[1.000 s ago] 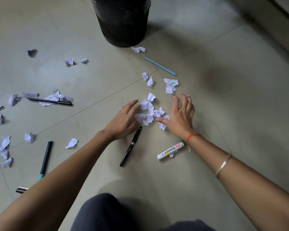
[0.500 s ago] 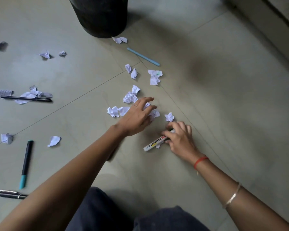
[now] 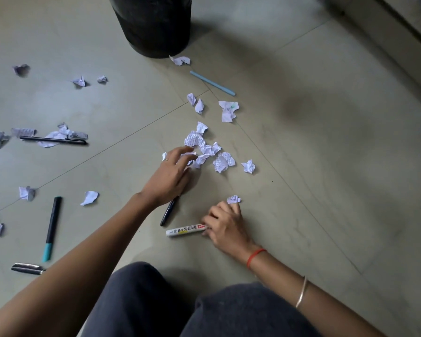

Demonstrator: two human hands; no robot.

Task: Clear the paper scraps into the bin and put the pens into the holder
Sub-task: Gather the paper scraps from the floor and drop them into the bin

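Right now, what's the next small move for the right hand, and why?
Probably lift the whiteboard marker off the floor: the right hand grips its end, while the left hand curls over paper scraps. No holder in view.

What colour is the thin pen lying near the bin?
Light blue. The head view shows the pen clearly, close to the bin.

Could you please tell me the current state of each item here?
left hand, fingers curled around paper scraps
right hand, pinching whiteboard marker by one end
paper scraps, crumpled, scattered on floor
black pen, lying partly under left hand
bin, upright
light blue pen, lying loose
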